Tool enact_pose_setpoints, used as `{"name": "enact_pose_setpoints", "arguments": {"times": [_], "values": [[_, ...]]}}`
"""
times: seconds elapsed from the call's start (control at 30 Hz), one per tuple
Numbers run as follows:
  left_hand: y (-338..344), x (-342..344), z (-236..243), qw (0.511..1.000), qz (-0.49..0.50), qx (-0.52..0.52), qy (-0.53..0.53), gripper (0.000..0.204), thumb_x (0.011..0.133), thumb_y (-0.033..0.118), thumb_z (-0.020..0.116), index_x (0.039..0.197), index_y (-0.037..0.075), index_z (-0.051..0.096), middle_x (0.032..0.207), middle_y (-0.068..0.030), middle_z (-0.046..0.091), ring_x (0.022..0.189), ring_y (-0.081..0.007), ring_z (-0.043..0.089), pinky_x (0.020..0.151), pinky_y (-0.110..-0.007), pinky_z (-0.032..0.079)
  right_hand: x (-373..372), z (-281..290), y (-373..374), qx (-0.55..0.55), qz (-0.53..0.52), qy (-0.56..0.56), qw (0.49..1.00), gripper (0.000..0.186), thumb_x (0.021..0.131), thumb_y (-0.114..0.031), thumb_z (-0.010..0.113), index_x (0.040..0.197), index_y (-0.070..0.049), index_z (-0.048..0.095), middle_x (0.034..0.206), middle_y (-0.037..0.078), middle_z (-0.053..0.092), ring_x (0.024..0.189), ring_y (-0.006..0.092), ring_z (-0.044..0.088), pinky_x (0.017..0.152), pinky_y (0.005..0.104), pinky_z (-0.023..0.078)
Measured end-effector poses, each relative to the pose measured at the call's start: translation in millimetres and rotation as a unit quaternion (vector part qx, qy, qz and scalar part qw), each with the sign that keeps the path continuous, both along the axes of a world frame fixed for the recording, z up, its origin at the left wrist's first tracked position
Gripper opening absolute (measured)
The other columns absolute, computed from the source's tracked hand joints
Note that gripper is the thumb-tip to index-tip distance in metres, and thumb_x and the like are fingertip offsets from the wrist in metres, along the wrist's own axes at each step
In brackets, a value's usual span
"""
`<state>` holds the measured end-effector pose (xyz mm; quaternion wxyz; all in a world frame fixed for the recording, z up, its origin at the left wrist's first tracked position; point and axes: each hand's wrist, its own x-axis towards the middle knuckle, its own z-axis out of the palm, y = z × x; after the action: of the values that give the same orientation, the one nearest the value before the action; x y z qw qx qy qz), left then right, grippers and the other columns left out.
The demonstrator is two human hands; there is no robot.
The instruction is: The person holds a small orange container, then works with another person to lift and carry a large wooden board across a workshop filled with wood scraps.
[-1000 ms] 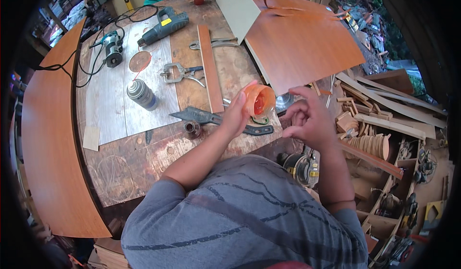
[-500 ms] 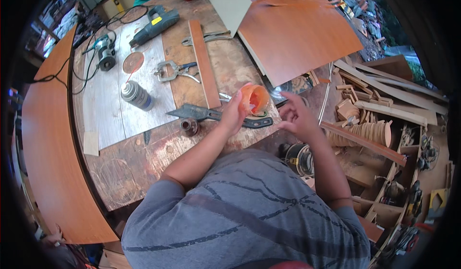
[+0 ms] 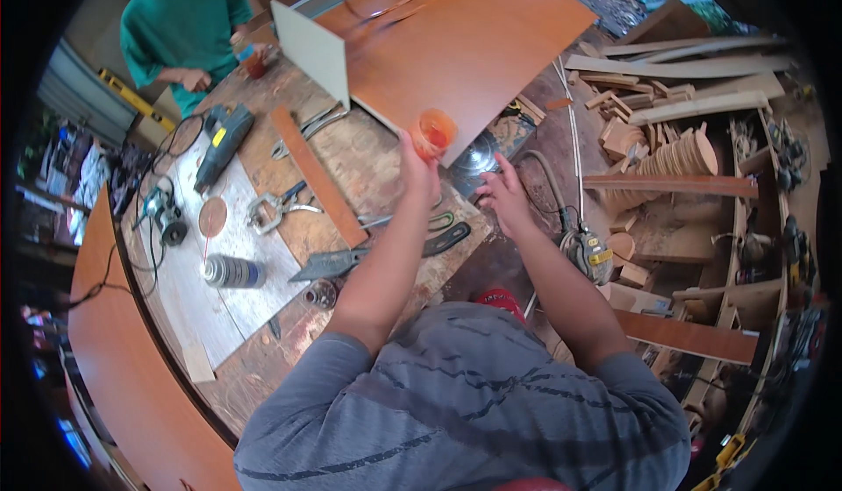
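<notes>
My left hand [image 3: 418,174] is closed around a translucent orange plastic cup [image 3: 436,133], raised beside the near corner of a brown laminated board [image 3: 474,61]. Some reddish-orange stuff shows inside the cup. To its right, my right hand [image 3: 506,198] is held up with fingers apart and nothing in it, near a shiny round metal disc [image 3: 478,156] under the board's edge. Below my left forearm, which partly covers it, lies a dark flat-bladed tool with a curved handle [image 3: 445,239]. A small dark bottle [image 3: 322,293] stands next to that forearm.
On the worktable are a spray can [image 3: 235,272], a locking clamp [image 3: 279,208], a wood strip [image 3: 317,175], a heat gun [image 3: 224,147] and a trim router [image 3: 165,215]. Across it stands a person in a green shirt [image 3: 184,31]. Wood offcuts [image 3: 653,96] fill the right side.
My view has swung right, bringing the person in green further into sight. My left hand has carried the cup farther out toward the board; my right hand stays open.
</notes>
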<state>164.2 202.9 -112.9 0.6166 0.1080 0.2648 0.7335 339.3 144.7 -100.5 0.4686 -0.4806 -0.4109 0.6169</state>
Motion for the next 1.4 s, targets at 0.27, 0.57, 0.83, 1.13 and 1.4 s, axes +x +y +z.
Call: {"name": "enact_pose_setpoints", "arguments": {"times": [0.27,0.57,0.83,1.13,1.4], "values": [[105,-43,-3,0.973,-0.166,0.014,0.159,0.062,0.098,0.059,0.031,0.129,0.007,0.048,0.117,-0.0120,0.061,0.101,-0.0271,0.063,0.090,-0.036,0.047,-33,-46,43,-0.061,-0.124,0.127,0.982,0.057,0.100,-0.045,0.042,0.147,-0.017,0.030,0.121,0.011,0.053,0.089,0.0151,0.056,0.070,0.0269,0.045],[102,-36,-18,0.981,-0.125,0.020,0.148,0.065,0.099,0.058,0.024,0.129,0.004,0.045,0.112,-0.0179,0.062,0.097,-0.0326,0.063,0.089,-0.041,0.051,-51,-65,64,-0.027,-0.161,0.137,0.977,0.068,0.099,-0.059,0.024,0.150,-0.013,0.021,0.122,0.011,0.051,0.088,0.0138,0.053,0.073,0.0265,0.043],[102,-45,-16,0.981,-0.120,0.030,0.151,0.067,0.099,0.059,0.024,0.131,0.003,0.043,0.114,-0.0193,0.061,0.097,-0.0339,0.063,0.089,-0.041,0.051,-60,-68,65,-0.005,-0.139,0.115,0.984,0.073,0.097,-0.064,0.024,0.151,-0.014,0.021,0.122,0.010,0.052,0.088,0.0125,0.052,0.072,0.0244,0.042],[101,-40,-15,0.985,-0.105,0.010,0.139,0.066,0.099,0.058,0.023,0.130,0.004,0.044,0.113,-0.0178,0.061,0.098,-0.0320,0.063,0.089,-0.039,0.051,-62,-66,65,-0.025,-0.113,0.103,0.988,0.071,0.097,-0.063,0.023,0.152,-0.018,0.019,0.124,0.009,0.053,0.089,0.0119,0.052,0.073,0.0238,0.043],[100,-38,-13,0.984,-0.108,0.014,0.140,0.067,0.098,0.059,0.023,0.131,0.004,0.044,0.113,-0.0175,0.061,0.097,-0.0311,0.063,0.089,-0.039,0.050,-71,-64,57,-0.015,-0.095,0.066,0.993,0.072,0.096,-0.065,0.022,0.154,-0.023,0.008,0.122,0.007,0.054,0.093,0.0141,0.054,0.077,0.0277,0.044]]}}
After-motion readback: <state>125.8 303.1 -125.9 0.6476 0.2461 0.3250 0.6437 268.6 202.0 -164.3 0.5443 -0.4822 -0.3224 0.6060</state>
